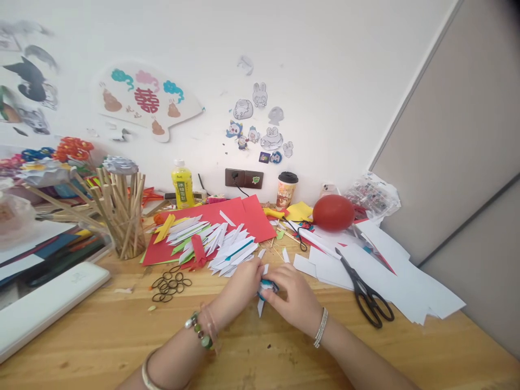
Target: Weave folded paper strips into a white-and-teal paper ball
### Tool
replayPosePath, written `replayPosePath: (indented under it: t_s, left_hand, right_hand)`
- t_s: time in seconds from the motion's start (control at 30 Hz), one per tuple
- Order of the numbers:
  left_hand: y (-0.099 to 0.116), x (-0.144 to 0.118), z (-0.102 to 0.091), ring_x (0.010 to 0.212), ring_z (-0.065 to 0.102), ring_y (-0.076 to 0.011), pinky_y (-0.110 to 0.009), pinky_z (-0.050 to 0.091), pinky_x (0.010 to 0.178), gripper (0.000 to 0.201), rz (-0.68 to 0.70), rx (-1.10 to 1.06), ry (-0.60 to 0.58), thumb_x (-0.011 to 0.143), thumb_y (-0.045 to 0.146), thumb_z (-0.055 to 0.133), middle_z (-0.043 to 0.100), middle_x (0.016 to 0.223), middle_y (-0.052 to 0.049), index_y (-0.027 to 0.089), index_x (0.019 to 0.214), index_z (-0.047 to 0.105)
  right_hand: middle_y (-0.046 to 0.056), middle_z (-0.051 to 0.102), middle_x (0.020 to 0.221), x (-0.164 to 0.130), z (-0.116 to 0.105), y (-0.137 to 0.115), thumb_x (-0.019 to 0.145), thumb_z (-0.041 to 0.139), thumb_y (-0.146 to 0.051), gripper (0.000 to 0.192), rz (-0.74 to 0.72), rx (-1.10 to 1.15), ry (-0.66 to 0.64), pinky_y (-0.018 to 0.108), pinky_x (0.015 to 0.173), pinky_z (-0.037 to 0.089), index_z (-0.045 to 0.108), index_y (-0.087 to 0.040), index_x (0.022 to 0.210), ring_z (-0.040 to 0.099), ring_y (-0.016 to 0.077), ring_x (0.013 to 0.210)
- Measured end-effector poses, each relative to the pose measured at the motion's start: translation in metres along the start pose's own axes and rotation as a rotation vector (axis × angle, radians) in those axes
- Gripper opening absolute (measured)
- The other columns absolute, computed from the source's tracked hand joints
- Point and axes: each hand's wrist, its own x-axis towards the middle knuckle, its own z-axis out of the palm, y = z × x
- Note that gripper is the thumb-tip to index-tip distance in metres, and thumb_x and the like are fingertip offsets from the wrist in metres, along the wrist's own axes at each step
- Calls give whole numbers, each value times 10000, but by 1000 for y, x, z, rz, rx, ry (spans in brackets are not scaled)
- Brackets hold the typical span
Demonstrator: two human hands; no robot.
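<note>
Bright, diffuse light; soft shadows; edges stretched.

Both hands [247, 276] [296, 297] around a small blue-white piece [266, 290]

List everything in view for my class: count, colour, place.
Held piece: one, blue and white, front centre
Paper strips: many, mostly white, centre
Red sheets: at least two, red, under strips
Rings: many, black, left of centre
Scissors: one, black, right
Loose sheets: several, white, right
Rounded object: one, red, back right
Bottle: one, yellow, back
Lidded cup: one, multicoloured, back
Sticks: many, tan, upright, left
Flowers: several, mixed, back left
Case: one, white, front left
Plastic bag: one, clear, back right
Fan cutout: one, mostly white, wall
Pictures: many, mostly grey, wall
Socket panel: one, brown, wall
Table: one, tan, below
Bracelets: several, mixed, wrists
Left grip: one, centre, at held piece
Right grip: one, centre, around held piece
</note>
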Motion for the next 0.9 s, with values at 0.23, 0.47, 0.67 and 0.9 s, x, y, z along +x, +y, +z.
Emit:
replayPosePath:
  t_s: [0.23,0.47,0.67,0.9]
  left_hand:
    - [1,0,0,509,325,-115,-242,270,505,209,-8,17,16,774,180,335,397,538,35,184,575,398]
    - [7,-2,-5,509,342,-117,-246,293,518,208,-17,10,22,774,191,333,428,533,26,185,581,411]
    - [3,-2,-3,505,336,-118,-242,288,508,199,-28,16,28,773,199,332,414,531,33,188,587,401]
    - [0,-1,0,517,348,-120,-243,286,510,211,7,21,19,778,192,340,420,541,30,184,577,403]
  right_hand:
    - [45,589,737,-2,-2,-5,808,527,-339,178,-91,-107,24,329,697,399,608,-182,828,478,193,781]
    - [69,598,830,-4,0,-2,812,508,-344,217,-167,-182,48,363,728,402,596,-179,923,469,213,835]
    - [98,599,840,-3,0,0,799,524,-350,292,-254,-225,14,375,722,400,585,-121,969,454,227,813]
    - [74,566,817,-4,0,0,825,481,-372,244,-179,-205,17,352,710,396,583,-162,897,450,207,800]
